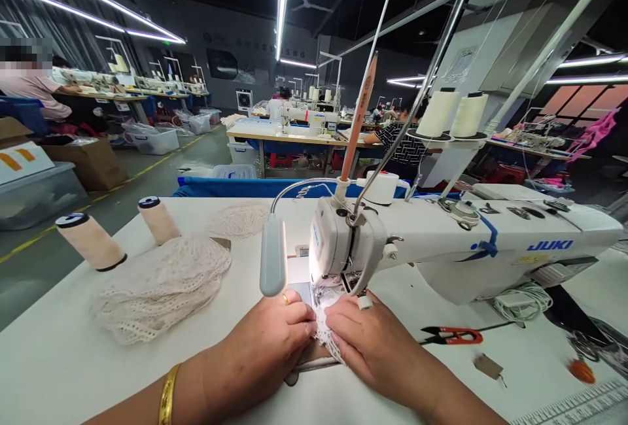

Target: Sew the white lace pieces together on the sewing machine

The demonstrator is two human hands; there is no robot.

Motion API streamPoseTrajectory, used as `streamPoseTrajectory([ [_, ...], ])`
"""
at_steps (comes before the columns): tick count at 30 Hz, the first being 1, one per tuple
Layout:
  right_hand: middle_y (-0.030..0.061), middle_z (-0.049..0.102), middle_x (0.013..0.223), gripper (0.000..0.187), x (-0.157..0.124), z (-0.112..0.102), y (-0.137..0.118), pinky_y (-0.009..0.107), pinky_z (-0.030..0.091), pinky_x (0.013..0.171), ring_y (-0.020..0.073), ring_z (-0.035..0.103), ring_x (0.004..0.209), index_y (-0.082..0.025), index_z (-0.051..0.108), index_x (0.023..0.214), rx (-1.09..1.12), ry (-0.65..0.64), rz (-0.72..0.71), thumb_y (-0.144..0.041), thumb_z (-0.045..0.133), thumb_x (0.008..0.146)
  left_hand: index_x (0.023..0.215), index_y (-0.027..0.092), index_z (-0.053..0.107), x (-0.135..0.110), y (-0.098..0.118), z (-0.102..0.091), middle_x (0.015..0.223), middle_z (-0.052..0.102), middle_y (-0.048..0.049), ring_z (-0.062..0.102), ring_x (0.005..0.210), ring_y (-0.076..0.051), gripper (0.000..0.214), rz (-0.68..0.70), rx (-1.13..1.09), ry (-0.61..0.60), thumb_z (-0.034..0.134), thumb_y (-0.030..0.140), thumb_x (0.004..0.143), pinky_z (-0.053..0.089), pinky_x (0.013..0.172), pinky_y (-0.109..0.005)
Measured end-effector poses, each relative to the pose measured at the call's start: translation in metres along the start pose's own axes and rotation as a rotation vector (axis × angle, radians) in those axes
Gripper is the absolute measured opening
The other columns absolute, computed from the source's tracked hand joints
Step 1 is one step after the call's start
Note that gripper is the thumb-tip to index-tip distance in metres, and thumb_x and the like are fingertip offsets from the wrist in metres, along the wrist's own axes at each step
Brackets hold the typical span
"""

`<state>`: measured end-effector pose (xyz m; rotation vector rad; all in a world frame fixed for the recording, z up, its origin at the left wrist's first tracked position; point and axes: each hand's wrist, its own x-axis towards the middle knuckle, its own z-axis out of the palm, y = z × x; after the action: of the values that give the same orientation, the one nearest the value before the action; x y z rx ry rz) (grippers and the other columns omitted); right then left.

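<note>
My left hand (267,346) and my right hand (370,340) lie side by side on the white table (59,359), both pressing a strip of white lace (324,330) that runs under the needle of a white JUKI sewing machine (441,242). The fingers of both hands are curled and pinched on the lace just in front of the presser foot. A gold ring and a gold bangle are on my left hand and wrist. The machine's lamp (273,255) hangs just above my left hand.
A heap of white lace (161,284) lies at the left with two cream thread cones (91,242) behind it. Red thread snips (451,335) lie right of my right hand. Other people sit at sewing tables farther back.
</note>
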<state>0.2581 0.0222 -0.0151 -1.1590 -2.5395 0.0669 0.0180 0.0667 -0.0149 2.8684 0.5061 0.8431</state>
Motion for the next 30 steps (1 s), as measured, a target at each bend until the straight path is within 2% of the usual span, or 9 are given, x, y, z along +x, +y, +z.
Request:
streamPoseTrajectory([
  [6, 0.0029, 0.070, 0.091, 0.017, 0.0016, 0.0034, 0.0004, 0.036, 0.043, 0.076, 0.0227, 0.060, 0.084, -0.022, 0.059, 0.093, -0.012, 0.027, 0.002, -0.010, 0.049, 0.101, 0.103, 0.020, 0.073, -0.0008, -0.0024, -0.0019, 0.088, 0.072, -0.0079, 0.064, 0.085, -0.022, 0.025, -0.006, 0.022, -0.018, 0.050, 0.008, 0.102, 0.052, 0.076, -0.033],
  [11, 0.0053, 0.071, 0.098, 0.018, 0.0009, 0.0042, 0.0021, 0.036, 0.044, 0.074, 0.0236, 0.061, 0.082, -0.023, 0.061, 0.097, -0.054, 0.048, 0.025, -0.008, 0.050, 0.098, 0.103, 0.020, 0.073, -0.0013, -0.0021, -0.0007, 0.090, 0.072, -0.0079, 0.065, 0.087, -0.023, 0.023, -0.013, 0.064, -0.001, 0.054, 0.007, 0.099, 0.052, 0.078, -0.033],
  [14, 0.0066, 0.073, 0.106, 0.022, 0.0006, 0.0033, 0.0003, 0.036, 0.046, 0.077, 0.0237, 0.063, 0.089, -0.024, 0.062, 0.099, -0.034, 0.087, -0.023, -0.005, 0.051, 0.095, 0.103, 0.021, 0.073, -0.0030, 0.0006, 0.0006, 0.091, 0.072, -0.0079, 0.065, 0.086, -0.023, 0.021, -0.001, 0.059, -0.015, 0.057, 0.009, 0.097, 0.053, 0.080, -0.034],
  [16, 0.0048, 0.073, 0.101, 0.023, 0.0005, 0.0024, -0.0015, 0.035, 0.047, 0.080, 0.0228, 0.063, 0.089, -0.024, 0.061, 0.094, 0.009, 0.085, -0.059, -0.003, 0.050, 0.093, 0.103, 0.022, 0.073, -0.0044, 0.0027, 0.0018, 0.090, 0.072, -0.0078, 0.065, 0.084, -0.023, 0.020, -0.001, 0.046, -0.027, 0.060, 0.010, 0.095, 0.053, 0.080, -0.034],
  [20, 0.0007, 0.067, 0.082, 0.024, 0.0001, 0.0022, -0.0024, 0.034, 0.044, 0.073, 0.0206, 0.059, 0.079, -0.024, 0.056, 0.086, 0.044, 0.053, -0.049, -0.002, 0.048, 0.091, 0.104, 0.022, 0.073, -0.0061, 0.0043, 0.0049, 0.090, 0.073, -0.0081, 0.064, 0.082, -0.024, 0.017, -0.007, 0.035, -0.039, 0.064, 0.012, 0.094, 0.053, 0.080, -0.036],
  [30, 0.0039, 0.072, 0.096, 0.026, 0.0019, 0.0071, 0.0022, 0.035, 0.046, 0.078, 0.0229, 0.062, 0.089, -0.024, 0.061, 0.095, -0.006, 0.070, 0.016, 0.000, 0.051, 0.090, 0.106, 0.017, 0.073, 0.0000, -0.0034, 0.0044, 0.088, 0.075, -0.0092, 0.065, 0.085, -0.025, 0.028, 0.018, 0.075, 0.022, 0.050, 0.004, 0.096, 0.051, 0.073, -0.036],
])
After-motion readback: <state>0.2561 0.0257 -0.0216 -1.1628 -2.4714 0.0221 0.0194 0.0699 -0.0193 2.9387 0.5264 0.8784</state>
